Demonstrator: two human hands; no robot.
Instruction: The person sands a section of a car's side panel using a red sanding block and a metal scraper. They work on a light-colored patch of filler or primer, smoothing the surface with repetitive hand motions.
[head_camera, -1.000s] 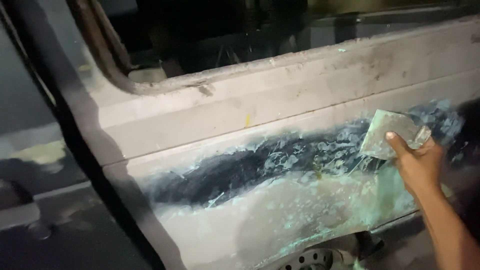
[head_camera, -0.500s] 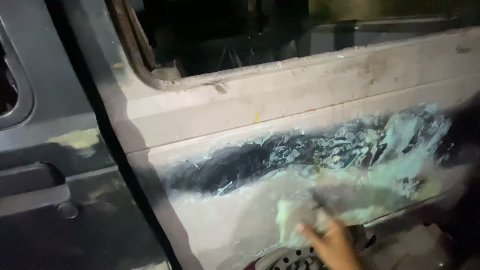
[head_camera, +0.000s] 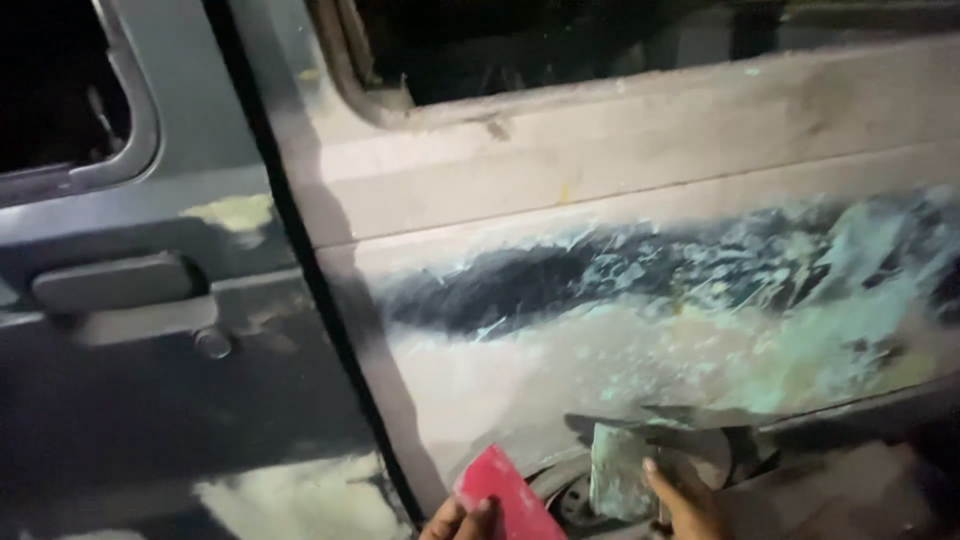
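Observation:
My left hand (head_camera: 458, 520) shows at the bottom edge, its fingers on a flat red plastic spreader (head_camera: 502, 494). Just to its right, my right hand (head_camera: 686, 502) holds a pale scraper (head_camera: 616, 470) smeared with greenish filler, low against the bottom of the vehicle's side panel (head_camera: 640, 340). The panel is sanded grey, with a dark bare streak (head_camera: 520, 295) and a wide patch of pale green filler (head_camera: 820, 330) across its middle. Both wrists are cut off by the frame.
A dark door (head_camera: 150, 400) stands to the left with a handle (head_camera: 112, 282), a key lock (head_camera: 212, 343) and pale filler patches (head_camera: 300, 495). A dark seam (head_camera: 300, 300) divides door and panel. Window openings are above. Part of a wheel (head_camera: 572, 495) shows under the panel.
My right hand dropped from the upper right of the filler patch to the panel's bottom edge. My left hand with the red spreader came into view. The view shifted left toward the door.

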